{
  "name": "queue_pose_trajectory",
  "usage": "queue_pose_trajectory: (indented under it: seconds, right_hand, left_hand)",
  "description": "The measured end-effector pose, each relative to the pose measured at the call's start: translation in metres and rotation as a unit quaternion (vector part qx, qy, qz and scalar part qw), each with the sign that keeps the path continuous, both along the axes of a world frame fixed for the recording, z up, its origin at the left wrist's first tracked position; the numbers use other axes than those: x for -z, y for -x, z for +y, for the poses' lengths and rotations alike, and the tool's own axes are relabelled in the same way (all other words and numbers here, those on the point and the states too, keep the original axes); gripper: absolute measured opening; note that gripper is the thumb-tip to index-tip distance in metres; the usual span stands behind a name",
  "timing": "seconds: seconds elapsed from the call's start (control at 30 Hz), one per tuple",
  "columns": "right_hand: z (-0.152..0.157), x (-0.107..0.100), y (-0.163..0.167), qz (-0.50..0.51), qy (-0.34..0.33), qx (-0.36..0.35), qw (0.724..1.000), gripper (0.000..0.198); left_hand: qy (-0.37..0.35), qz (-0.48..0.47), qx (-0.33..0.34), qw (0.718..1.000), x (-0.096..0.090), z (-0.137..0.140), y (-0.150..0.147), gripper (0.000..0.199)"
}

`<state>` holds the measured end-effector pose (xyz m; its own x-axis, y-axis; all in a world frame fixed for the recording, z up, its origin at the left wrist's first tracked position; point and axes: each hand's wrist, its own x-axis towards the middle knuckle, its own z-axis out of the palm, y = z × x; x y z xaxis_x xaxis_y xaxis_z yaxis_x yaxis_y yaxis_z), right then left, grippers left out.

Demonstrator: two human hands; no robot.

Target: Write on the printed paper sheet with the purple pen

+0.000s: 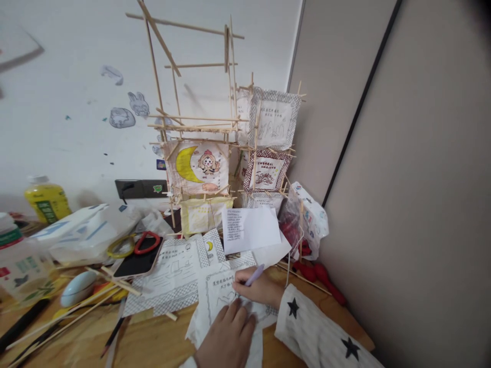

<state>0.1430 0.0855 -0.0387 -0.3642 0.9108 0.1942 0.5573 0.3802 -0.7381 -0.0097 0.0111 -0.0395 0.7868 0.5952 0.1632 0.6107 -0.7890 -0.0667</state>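
In the head view a white paper sheet (pixel 209 294) lies in front of me, with handwritten characters, a line drawing and a drawn border. My right hand (pixel 255 286) is closed around a light purple pen (pixel 254 275), its tip hidden at the sheet near the written lines. Flat on the lower part of the sheet rests my left hand (pixel 227 335), fingers stretched out. Left of it lie more decorated sheets (pixel 172 268) with a boat drawing and patterned borders. A page of handwritten lines (pixel 251 230) leans just behind the sheet.
Behind the papers stands a tall wooden stick frame (pixel 157 76) with drawn panels (pixel 201 167). Scissors (pixel 148 243) lie on a phone (pixel 138 259) at left, near loose sticks (pixel 115 281), a white computer mouse (pixel 79 288) and bottles (pixel 48 199). A plastic bag (pixel 312 217) sits at right.
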Motion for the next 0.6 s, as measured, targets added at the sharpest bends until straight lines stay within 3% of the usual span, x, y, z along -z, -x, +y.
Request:
queue_pose_trajectory:
  seconds: [0.13, 0.6]
  right_hand:
    - [0.0008, 0.0016, -0.0004, -0.03, -0.04, 0.005, 0.999, 0.025]
    - [-0.0017, -0.0033, 0.0011, -0.056, -0.06, -0.004, 0.997, 0.025]
  left_hand:
    - [0.013, 0.006, -0.002, 1.0, -0.0001, 0.001, 0.0001, 0.032]
    - [-0.007, 0.008, -0.001, 1.0, 0.0016, 0.0006, -0.0006, 0.027]
